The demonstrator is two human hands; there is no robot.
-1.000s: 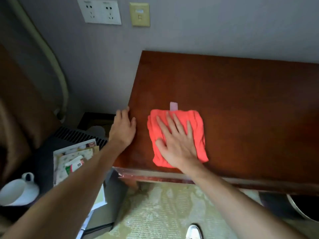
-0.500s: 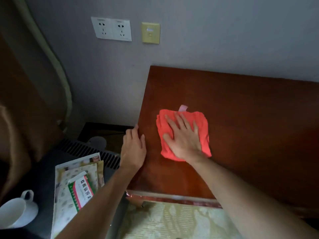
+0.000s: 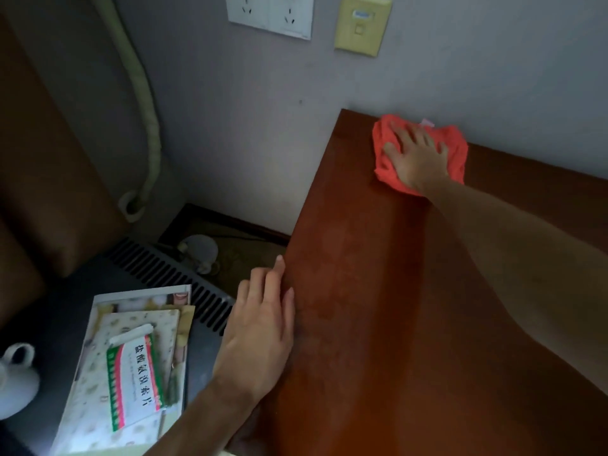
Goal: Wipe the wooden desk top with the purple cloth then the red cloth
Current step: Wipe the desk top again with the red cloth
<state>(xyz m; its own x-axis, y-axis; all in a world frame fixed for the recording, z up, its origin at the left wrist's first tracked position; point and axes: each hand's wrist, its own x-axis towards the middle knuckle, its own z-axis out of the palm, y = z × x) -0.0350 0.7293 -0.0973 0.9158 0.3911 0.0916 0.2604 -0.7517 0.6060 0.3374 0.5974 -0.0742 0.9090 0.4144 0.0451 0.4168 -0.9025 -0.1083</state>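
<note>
**Red cloth at the far corner, close to the wall**

The red cloth [image 3: 424, 153] lies bunched on the far left corner of the wooden counter [image 3: 378, 307], just beside the wall. The right hand [image 3: 416, 156] presses it flat with fingers spread. The left hand [image 3: 260, 330] rests with relaxed, straight fingers on the counter's left edge, holding nothing.

The likely slip here: a stroke pushed further left or back could carry the cloth off the corner or jam it against the wall, leaving the very edge unwiped. The cloth is rumpled, so part of it may ride up rather than touch the wood. The purple cloth is not in view.

Left of the counter, lower down, sit a stack of booklets [image 3: 131, 357] with a red-and-green box [image 3: 135, 380] on top and a white cup [image 3: 16, 380]; a dropped cloth would probably land near the vent grille [image 3: 174, 281]. On the wall are a white socket plate [image 3: 269, 14] and a yellow one [image 3: 362, 24], well above the wiping. Something pale on the floor behind the grille is too dim to name.
</note>
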